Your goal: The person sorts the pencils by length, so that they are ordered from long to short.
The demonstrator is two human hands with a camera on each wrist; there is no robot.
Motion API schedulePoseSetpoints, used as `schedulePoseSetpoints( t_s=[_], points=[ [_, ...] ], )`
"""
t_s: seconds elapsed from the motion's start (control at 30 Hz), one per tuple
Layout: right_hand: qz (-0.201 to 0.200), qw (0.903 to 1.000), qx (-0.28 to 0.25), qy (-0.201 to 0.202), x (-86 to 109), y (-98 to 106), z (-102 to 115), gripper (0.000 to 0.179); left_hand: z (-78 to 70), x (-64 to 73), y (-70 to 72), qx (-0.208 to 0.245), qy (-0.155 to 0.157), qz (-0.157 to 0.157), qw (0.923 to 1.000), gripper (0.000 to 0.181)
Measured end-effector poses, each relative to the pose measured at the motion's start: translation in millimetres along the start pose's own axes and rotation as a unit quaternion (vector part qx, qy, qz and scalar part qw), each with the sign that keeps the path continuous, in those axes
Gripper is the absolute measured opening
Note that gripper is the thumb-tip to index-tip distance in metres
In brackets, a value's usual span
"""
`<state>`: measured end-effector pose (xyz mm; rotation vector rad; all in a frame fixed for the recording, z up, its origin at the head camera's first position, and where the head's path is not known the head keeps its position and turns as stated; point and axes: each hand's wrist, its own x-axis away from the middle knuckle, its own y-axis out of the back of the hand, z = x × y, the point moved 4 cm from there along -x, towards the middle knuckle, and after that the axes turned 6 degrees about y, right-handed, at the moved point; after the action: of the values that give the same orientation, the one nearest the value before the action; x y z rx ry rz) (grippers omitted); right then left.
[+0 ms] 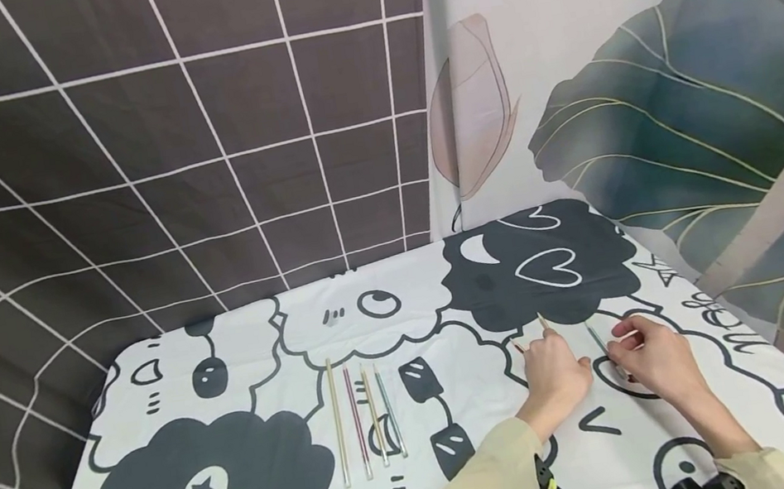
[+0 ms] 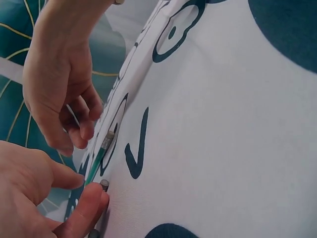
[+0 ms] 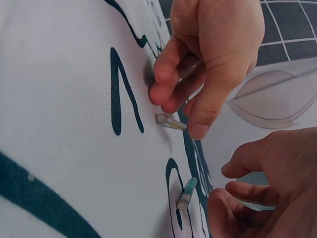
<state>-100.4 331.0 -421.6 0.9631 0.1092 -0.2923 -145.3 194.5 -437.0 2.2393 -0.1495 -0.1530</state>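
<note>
In the head view my left hand is over two pencils; a red tip and a yellowish tip stick out past it. Its fingers are bent; whether they grip a pencil is hidden. The right wrist view shows the end of the yellowish pencil beside the left thumb. My right hand, fingers loosely bent, is beside a teal pencil. In both wrist views a small gap separates that teal pencil from the right fingers.
Left of my hands, several thin pencils lie side by side, among them a red one and a teal one. They rest on a white cloth with dark cartoon drawings. A dark grid-patterned curtain and a leaf-print curtain hang behind.
</note>
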Motion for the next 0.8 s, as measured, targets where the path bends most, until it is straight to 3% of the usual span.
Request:
schedulePoseSetpoints(
  t_s=[0.3,0.53,0.8],
  points=[
    [-0.007,0.9999,0.013,0.007,-1.2,-4.5,-5.9,0.021,0.3,1.0,-4.3,0.015,-0.012,-0.007,0.9998,0.037],
    [-0.002,0.9999,0.013,0.007,-1.5,-8.5,-7.8,0.023,0.4,1.8,-8.8,0.005,-0.004,-0.008,0.9999,0.041],
    [0.001,0.9997,0.021,0.011,-2.2,-12.0,-8.2,0.025,-2.2,0.1,-12.7,-0.044,-0.004,-0.022,0.9988,0.040]
  ],
)
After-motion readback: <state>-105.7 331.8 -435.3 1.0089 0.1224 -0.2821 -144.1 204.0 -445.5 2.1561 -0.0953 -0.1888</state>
